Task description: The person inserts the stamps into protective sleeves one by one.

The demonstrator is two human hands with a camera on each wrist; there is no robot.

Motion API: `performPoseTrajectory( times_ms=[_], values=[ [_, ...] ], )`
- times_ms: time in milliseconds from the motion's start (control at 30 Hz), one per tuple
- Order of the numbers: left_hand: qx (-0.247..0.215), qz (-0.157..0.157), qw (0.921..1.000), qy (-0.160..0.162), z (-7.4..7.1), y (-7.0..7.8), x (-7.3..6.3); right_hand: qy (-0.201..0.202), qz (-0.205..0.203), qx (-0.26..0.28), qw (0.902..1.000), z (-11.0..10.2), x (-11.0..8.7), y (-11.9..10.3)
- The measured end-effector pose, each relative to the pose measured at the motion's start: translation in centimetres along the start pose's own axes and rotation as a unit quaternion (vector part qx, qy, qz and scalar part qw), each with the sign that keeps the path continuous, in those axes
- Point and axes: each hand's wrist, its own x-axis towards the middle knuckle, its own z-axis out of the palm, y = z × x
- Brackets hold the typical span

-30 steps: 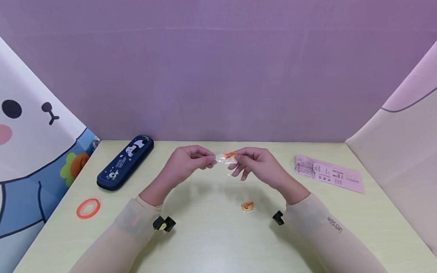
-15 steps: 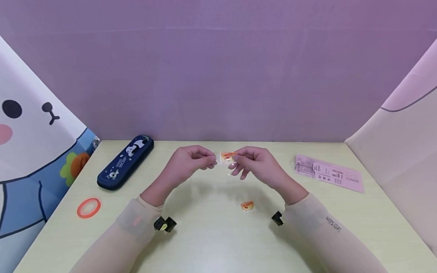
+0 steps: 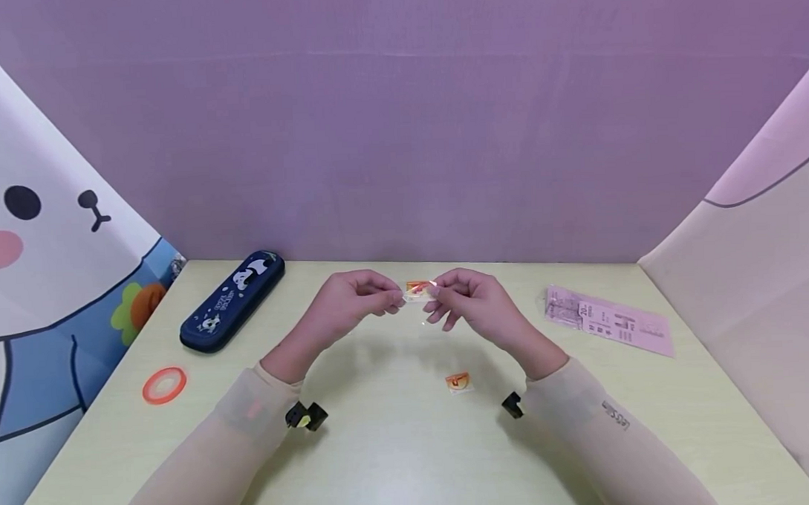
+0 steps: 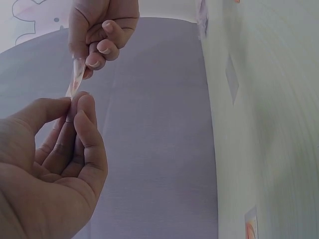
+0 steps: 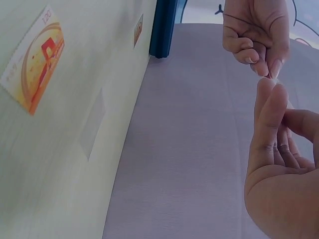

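Note:
Between my two hands, raised over the table, is an orange-and-white postage stamp (image 3: 418, 291) with shiny clear plastic about it. My left hand (image 3: 353, 302) pinches its left edge between thumb and fingertips. The right edge is pinched by my right hand (image 3: 473, 302), whose lower fingers hang loosely curled. From the left wrist view the stamp (image 4: 76, 79) shows almost edge-on, and fingertips hide part of it. A second stamp (image 3: 459, 383), orange with a white border, lies on the table in front of the right hand; the right wrist view shows "1.20" on this stamp (image 5: 37, 59).
A pale clear rectangle (image 5: 93, 127) lies on the table below the hands, with another small stamp (image 5: 138, 31) beyond it. At the left are a navy panda pencil case (image 3: 232, 301) and an orange ring (image 3: 164, 386). A pink printed packet (image 3: 610, 321) lies right.
The held stamp has shifted slightly left and tilted between the fingers, its face flattening out. My right hand has moved a little left and up; the left hand stays nearly still.

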Motion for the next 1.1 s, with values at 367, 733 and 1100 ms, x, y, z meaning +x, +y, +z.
performPoseTrajectory(
  times_ms=[367,733,1100],
  values=[
    [0.0,-0.01,1.0,-0.002,0.06,0.04,-0.06,-0.003,-0.002,-0.003,1.0,-0.1,0.0,0.15],
    [-0.012,0.002,0.9999,-0.006,0.08,-0.17,-0.04,-0.006,0.001,0.0,1.0,-0.11,-0.01,0.23],
    [-0.02,0.007,0.9997,-0.007,0.03,-0.52,0.04,-0.007,0.001,0.007,1.0,-0.03,0.17,0.43]
  ],
)
